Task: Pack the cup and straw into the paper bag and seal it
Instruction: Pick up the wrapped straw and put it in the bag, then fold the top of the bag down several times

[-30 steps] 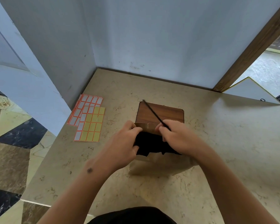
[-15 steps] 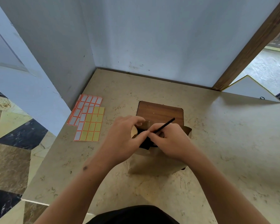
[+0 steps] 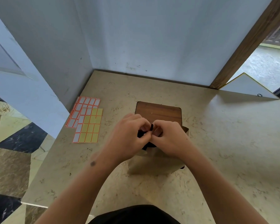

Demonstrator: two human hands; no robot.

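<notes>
On a beige marble counter [image 3: 233, 143] in a pale corner, the paper bag [image 3: 153, 164] stands just before a wooden board [image 3: 158, 110]. Both hands, left hand [image 3: 128, 139] and right hand [image 3: 168, 139], have their fingers [image 3: 142, 126] pinched together at its mouth, around the black straw [image 3: 151, 126] end. The paper looks light and crushable, best held by its top rim; sticker sheets [image 3: 87, 120] lie nearby, left.

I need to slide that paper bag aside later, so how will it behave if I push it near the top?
The paper bag would probably crumple rather than slide: its wall looks thin and creased. Its mouth is open, with both hands at it, so the top likely gives inward. It stands upright with something dark inside; a high push may tip it. Pushing low seems safer.
</notes>
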